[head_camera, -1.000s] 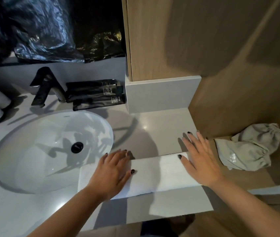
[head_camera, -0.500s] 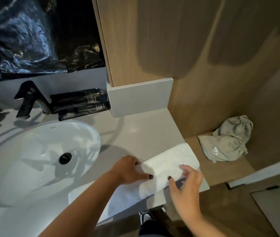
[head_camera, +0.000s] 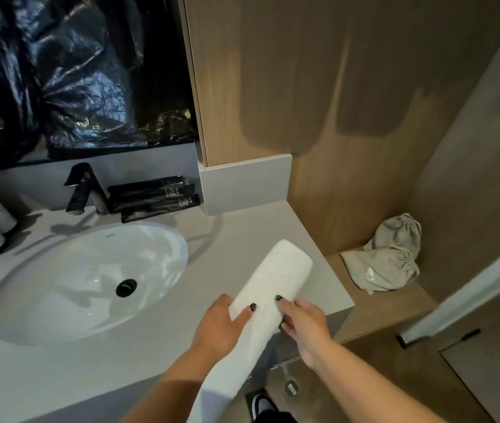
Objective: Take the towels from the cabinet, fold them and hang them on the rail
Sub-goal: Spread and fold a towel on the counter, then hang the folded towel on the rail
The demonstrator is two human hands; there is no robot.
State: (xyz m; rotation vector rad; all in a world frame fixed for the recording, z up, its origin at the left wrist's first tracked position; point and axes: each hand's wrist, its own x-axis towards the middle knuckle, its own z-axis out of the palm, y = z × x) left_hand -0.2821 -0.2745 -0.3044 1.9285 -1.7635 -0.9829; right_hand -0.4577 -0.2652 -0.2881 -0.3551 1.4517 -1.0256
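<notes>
Lying between both grips (head_camera: 268, 312): folded towel (head_camera: 276, 276).

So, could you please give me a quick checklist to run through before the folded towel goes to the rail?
1. Both hands hold the towel: ok, left hand and right hand grip its near part.
2. Towel folded into a narrow strip: ok.
3. Far end off the countertop: cannot tell.
4. Towel away from the sink: ok.
5. Near end under control: not ok, it hangs below the counter edge.
6. Rail located: cannot tell, none in view.
</notes>
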